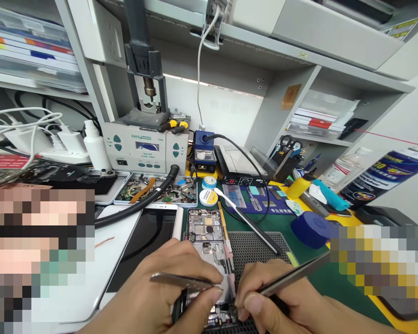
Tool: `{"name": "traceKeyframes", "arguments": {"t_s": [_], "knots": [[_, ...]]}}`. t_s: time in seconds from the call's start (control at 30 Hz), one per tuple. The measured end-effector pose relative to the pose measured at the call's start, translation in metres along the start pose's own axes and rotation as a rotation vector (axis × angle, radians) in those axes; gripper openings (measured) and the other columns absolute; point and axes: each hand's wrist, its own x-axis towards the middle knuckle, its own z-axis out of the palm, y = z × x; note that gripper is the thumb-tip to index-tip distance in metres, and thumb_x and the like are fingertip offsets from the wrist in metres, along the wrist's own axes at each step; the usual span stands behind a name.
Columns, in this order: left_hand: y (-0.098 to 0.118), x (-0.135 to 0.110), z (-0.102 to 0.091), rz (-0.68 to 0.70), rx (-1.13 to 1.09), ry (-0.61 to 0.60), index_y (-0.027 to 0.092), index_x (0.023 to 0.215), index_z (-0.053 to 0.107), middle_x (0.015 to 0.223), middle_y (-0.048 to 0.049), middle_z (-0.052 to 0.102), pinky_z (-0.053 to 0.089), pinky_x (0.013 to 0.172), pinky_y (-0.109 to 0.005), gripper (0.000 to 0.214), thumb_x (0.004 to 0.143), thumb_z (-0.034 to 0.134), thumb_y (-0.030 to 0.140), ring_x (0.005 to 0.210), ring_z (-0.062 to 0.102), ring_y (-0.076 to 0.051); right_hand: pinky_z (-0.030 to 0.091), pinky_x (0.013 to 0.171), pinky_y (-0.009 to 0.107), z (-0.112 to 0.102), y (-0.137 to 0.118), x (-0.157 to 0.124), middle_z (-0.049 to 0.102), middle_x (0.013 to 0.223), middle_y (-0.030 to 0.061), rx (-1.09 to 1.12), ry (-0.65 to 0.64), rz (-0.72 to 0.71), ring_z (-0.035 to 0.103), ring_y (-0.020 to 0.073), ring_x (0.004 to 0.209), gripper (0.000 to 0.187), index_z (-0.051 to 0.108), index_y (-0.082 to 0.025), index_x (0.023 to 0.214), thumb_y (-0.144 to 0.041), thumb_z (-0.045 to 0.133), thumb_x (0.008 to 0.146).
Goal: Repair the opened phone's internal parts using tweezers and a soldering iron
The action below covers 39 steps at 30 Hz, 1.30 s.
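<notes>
An opened smartphone point(212, 254) lies lengthwise before me, its inner boards and metal parts bare. My left hand point(174, 283) is closed over its lower left side, pinching a flat metal tool point(176, 279) between thumb and forefinger; its tip is hidden, and it looks like tweezers. At the phone's lower right edge, my right hand point(264, 294) grips a pair of tweezers point(296, 274) that slants up to the right. Its fingertips are close to the phone's lower end, where the tweezers' points are hidden by fingers.
A black perforated mat point(275, 239) lies right of the phone, with a black-and-white brush-like tool point(247, 220) across it. Left is a black-screened phone point(141, 236). Behind stand a parts tray point(121, 201), a hot-air station point(146, 155) with a black hose point(139, 206), and a blue tape roll point(310, 229).
</notes>
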Motion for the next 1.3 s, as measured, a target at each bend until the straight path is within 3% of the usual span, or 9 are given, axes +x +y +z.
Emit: {"name": "traceKeyframes", "arguments": {"t_s": [0.13,0.27,0.4,0.6,0.87,1.1,1.3], "knots": [[-0.001,-0.001,0.002,-0.049,-0.011,0.085,0.028,0.106,0.075,0.094,0.0057,0.075,0.056,0.079,-0.022,0.026,0.096,0.067,0.006,0.087,0.072,-0.012,0.056,0.066,0.028,-0.001,-0.005,0.001,0.068,0.077,0.0063,0.018,-0.019,0.005,0.065,0.0183,0.07,0.043,0.069,-0.018,0.097,-0.048,0.044,0.116],[0.002,-0.001,-0.001,-0.05,-0.023,0.088,0.027,0.099,0.077,0.09,0.006,0.077,0.059,0.076,-0.02,0.021,0.094,0.069,0.009,0.085,0.075,-0.012,0.054,0.062,0.027,-0.002,-0.004,0.001,0.067,0.075,0.0055,-0.033,-0.062,-0.015,0.062,0.0173,0.067,0.042,0.068,-0.018,0.095,-0.049,0.048,0.115],[0.005,0.0,-0.003,-0.075,-0.001,0.087,0.028,0.099,0.078,0.09,0.0066,0.079,0.06,0.075,-0.022,0.021,0.092,0.069,0.01,0.084,0.077,-0.013,0.056,0.065,0.027,-0.007,0.004,-0.004,0.068,0.084,0.0071,0.001,-0.115,0.022,0.065,0.018,0.072,0.04,0.068,-0.019,0.107,-0.052,0.048,0.114],[0.006,0.006,-0.003,-0.156,-0.052,0.033,0.03,0.095,0.08,0.089,0.0063,0.078,0.06,0.074,-0.023,0.019,0.096,0.065,0.018,0.083,0.077,-0.014,0.054,0.068,0.027,-0.008,0.01,-0.012,0.062,0.091,0.006,0.243,-0.061,0.196,0.063,0.0151,0.073,0.049,0.066,-0.016,0.101,-0.058,0.045,0.116],[0.01,0.008,-0.01,-0.229,-0.077,-0.068,0.027,0.095,0.078,0.096,0.0049,0.078,0.06,0.084,-0.023,0.022,0.103,0.058,0.026,0.092,0.076,-0.014,0.048,0.061,0.027,-0.001,0.004,0.0,0.063,0.081,0.0052,0.236,-0.034,0.228,0.059,0.0142,0.065,0.059,0.065,-0.015,0.093,-0.068,0.046,0.112],[0.017,0.012,-0.008,-0.23,-0.126,-0.101,0.028,0.09,0.081,0.094,0.0063,0.081,0.059,0.083,-0.02,0.022,0.099,0.061,0.024,0.089,0.078,-0.014,0.04,0.055,0.024,0.0,0.006,0.006,0.065,0.077,0.0026,0.364,-0.025,0.285,0.058,0.0117,0.059,0.059,0.06,-0.017,0.096,-0.074,0.054,0.106],[0.017,0.01,-0.003,-0.101,-0.166,-0.073,0.026,0.087,0.079,0.086,0.0094,0.078,0.057,0.077,-0.011,0.023,0.092,0.063,0.01,0.08,0.077,-0.007,0.038,0.049,0.019,0.002,0.009,0.012,0.066,0.074,0.0013,0.444,-0.018,0.337,0.057,0.0095,0.052,0.06,0.06,-0.017,0.097,-0.077,0.058,0.103]]}}
